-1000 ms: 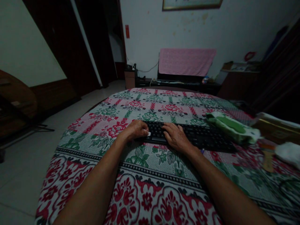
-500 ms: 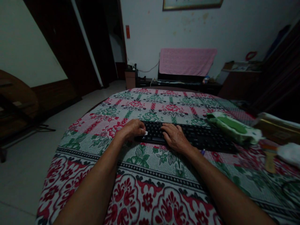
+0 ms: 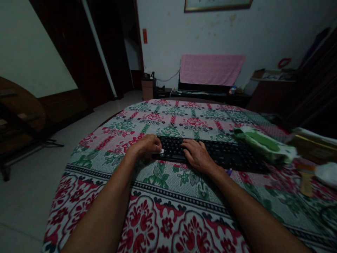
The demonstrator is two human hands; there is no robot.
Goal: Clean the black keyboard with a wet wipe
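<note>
A black computer keyboard lies on the patterned cloth in front of me. At its left end, my left hand is closed around a small white piece of tissue, pressed down on the keys. Only an edge of the tissue shows under the fingers. My right hand rests on the middle of the keyboard with its fingers stretched out over the keys, holding nothing.
A green and white soft pack overlaps the keyboard's right end. Farther right are a brush, a white crumpled wad and a gold box. A purple object peeks out by my right wrist. The floral tablecloth covers the table.
My left hand has slid slightly left along the keys with the tissue. My right hand stays on the keyboard. The whole view has shifted a little.
</note>
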